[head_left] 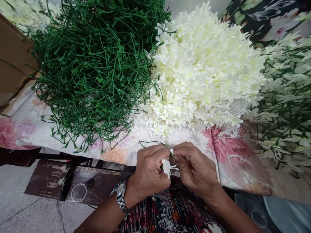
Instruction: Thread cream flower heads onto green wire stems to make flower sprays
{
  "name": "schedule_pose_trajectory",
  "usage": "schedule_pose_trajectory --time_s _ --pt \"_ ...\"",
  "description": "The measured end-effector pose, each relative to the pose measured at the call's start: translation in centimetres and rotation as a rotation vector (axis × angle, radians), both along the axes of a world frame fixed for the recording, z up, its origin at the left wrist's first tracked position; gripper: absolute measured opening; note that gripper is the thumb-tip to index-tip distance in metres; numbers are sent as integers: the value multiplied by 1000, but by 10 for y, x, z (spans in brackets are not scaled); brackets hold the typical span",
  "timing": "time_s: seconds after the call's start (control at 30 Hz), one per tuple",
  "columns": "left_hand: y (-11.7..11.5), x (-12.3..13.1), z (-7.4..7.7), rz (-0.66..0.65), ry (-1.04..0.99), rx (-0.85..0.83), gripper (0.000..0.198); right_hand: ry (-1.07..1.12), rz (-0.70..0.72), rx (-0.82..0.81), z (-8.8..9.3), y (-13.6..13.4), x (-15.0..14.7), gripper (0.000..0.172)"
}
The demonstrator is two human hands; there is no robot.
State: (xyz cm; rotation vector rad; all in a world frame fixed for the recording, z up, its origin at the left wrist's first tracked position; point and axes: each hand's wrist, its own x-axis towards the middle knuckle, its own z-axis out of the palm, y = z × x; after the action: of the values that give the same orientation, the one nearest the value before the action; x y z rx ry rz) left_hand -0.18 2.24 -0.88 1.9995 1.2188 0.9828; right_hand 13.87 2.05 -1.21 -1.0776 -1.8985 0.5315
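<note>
My left hand (pixel 151 170) is closed around a green plastic stem (pixel 152 142), whose thin end curves out above the knuckles. A white artificial flower (pixel 167 167) shows at the thumb side of that hand. My right hand (pixel 198 170) meets it at the front edge of the table, thumb and forefinger pinched on a small white flower piece (pixel 172 151) at a green stem tip. The fingers hide most of that piece. Just beyond the hands lie a heap of green stems (pixel 97 71) on the left and a heap of cream-white flower heads (pixel 206 64) on the right.
A floral cloth (pixel 116 153) covers the table. White flowers on green stems (pixel 289 94) are piled at the right edge. A cardboard box (pixel 14 51) stands at the left. Below the table, a dark wooden board (pixel 102 181) holds a clear ring (pixel 79 192).
</note>
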Motion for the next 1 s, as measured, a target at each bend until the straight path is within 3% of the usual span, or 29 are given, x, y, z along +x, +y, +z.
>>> schedule_pose_trajectory --time_s 0.2,0.4,0.63,1.0 --pt "0 0 -3 6 2 5 23 19 29 30 -1 1 0 15" --pt "2 -5 -1 -36 -157 -54 24 10 83 -36 7 2 7 10" --pt "3 -9 3 -87 -173 -57 25 -82 96 -22 18 -2 17 22" --pt "1 -10 3 -103 -164 -22 25 -63 120 46 13 -2 13 16"
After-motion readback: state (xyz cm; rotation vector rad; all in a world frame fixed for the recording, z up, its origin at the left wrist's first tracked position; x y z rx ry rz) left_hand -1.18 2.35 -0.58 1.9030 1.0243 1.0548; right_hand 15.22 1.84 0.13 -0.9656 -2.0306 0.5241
